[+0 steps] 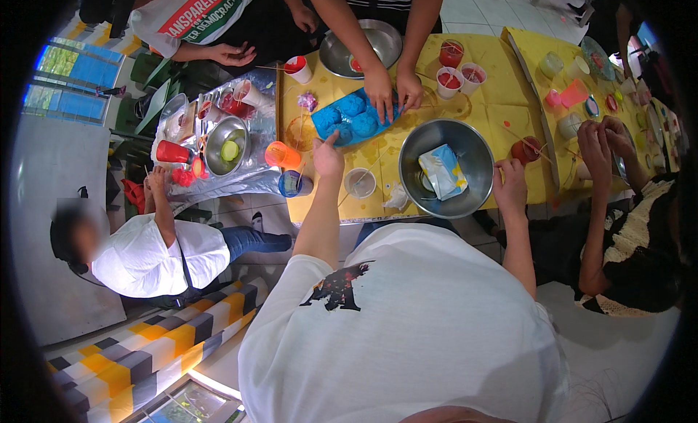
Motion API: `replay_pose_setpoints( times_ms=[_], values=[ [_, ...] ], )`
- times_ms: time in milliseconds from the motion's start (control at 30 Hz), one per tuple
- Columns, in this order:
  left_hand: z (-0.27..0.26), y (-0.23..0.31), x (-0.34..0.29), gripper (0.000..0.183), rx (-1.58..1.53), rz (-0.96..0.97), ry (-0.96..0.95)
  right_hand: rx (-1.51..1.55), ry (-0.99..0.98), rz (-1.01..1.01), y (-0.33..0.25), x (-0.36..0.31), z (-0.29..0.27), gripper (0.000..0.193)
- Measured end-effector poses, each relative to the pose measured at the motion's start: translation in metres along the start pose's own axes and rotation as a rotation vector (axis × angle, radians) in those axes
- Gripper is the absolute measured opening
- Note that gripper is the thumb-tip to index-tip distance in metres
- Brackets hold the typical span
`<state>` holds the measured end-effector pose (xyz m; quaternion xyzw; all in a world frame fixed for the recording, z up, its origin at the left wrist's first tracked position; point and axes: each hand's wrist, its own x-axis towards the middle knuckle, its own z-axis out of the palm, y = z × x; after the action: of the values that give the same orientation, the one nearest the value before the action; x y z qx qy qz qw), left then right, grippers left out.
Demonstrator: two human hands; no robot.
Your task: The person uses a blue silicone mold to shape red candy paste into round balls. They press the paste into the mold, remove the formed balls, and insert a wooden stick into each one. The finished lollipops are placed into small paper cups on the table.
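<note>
In the frame's upper middle, the left hand (329, 158) has a finger at the blue tray (363, 138), maybe to steady it. The right hand (511, 186) is beside the metal bowl (430, 139). I can't tell either grip.

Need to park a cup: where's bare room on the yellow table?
Roomiest: yellow table right of the three cups, above the red cup by the right hand. Smaller gap: between blue tray, white cup and steel bowl. Crowded: left edge (orange cup, blue cup); around the tray: left hand, co-worker's hands.
</note>
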<state>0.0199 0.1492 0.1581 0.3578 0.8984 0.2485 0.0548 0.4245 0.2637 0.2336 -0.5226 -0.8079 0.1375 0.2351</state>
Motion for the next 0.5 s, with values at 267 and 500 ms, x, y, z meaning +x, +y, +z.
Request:
replay_pose_setpoints(
  times_ms=[267, 500],
  values=[
    [0.01, -0.021, -0.009, 0.049, -0.003, 0.044, 0.004, -0.003, 0.009, -0.042, 0.005, 0.0, 0.004, 0.011],
    [0.028, -0.051, -0.001, 0.044, -0.291, -0.284, -0.06, 0.027, -0.024, -0.033, -0.003, 0.006, 0.008, 0.009]
  ],
)
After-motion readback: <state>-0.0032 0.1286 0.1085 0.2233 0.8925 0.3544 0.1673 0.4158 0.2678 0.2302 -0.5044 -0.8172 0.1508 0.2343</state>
